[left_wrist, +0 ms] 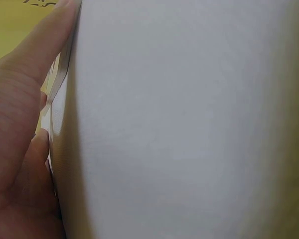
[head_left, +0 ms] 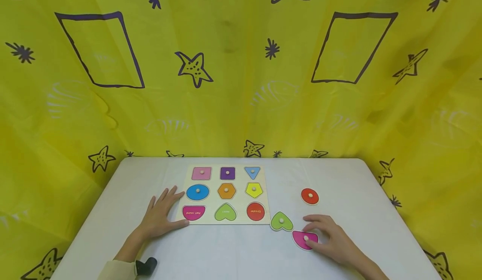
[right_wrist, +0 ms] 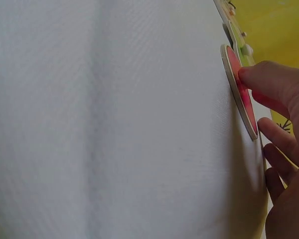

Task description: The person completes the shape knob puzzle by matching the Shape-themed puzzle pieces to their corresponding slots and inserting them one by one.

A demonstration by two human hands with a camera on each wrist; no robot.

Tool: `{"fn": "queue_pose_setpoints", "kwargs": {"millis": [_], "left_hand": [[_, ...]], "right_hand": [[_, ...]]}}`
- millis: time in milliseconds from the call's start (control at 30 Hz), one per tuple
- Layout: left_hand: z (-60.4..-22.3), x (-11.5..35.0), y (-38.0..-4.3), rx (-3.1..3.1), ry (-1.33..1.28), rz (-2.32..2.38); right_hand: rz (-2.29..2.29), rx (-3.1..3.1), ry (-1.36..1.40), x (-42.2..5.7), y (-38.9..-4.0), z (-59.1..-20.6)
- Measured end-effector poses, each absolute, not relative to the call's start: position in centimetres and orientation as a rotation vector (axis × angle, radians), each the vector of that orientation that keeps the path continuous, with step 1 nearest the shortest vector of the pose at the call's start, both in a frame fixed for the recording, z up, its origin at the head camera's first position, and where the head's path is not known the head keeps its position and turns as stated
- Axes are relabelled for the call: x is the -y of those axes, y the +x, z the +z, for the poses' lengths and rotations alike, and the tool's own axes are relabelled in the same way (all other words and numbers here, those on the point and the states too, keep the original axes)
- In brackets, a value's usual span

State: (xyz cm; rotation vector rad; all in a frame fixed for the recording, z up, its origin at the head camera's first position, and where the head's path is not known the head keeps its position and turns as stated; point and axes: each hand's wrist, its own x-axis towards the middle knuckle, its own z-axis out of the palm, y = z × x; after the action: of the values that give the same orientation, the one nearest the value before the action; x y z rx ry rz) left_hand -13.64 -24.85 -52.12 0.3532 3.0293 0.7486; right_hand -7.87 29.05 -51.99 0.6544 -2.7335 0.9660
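A wooden knob puzzle board lies on the table with rows of coloured shapes. My left hand rests at its left edge, fingers spread, the thumb along the near left corner. To the right, my right hand pinches the small knob of a magenta half-round piece between thumb and index finger. In the right wrist view the half-round piece shows edge-on, its underside close over the table. Beside it, a green heart piece lies against the board's near right corner. Farther back lies a red circular piece.
The half-round, heart and circle places on the board's near row show printed words and no knobs. Several knobbed pieces, such as a blue oval, sit in the rows behind. A yellow patterned curtain surrounds the white table.
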Motion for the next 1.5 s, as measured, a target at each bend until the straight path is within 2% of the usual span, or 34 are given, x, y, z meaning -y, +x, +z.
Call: {"fn": "queue_pose_setpoints", "kwargs": {"millis": [933, 1500], "left_hand": [[-52.2, 24.9, -13.4, -3.03, 0.329, 0.737], [-52.3, 25.0, -13.6, -3.023, 0.346, 0.745]], "right_hand": [[1.092, 2.7, 0.685, -29.2, -7.8, -52.3], [0.929, 2.768, 0.849, -29.6, -10.0, -49.4]]}}
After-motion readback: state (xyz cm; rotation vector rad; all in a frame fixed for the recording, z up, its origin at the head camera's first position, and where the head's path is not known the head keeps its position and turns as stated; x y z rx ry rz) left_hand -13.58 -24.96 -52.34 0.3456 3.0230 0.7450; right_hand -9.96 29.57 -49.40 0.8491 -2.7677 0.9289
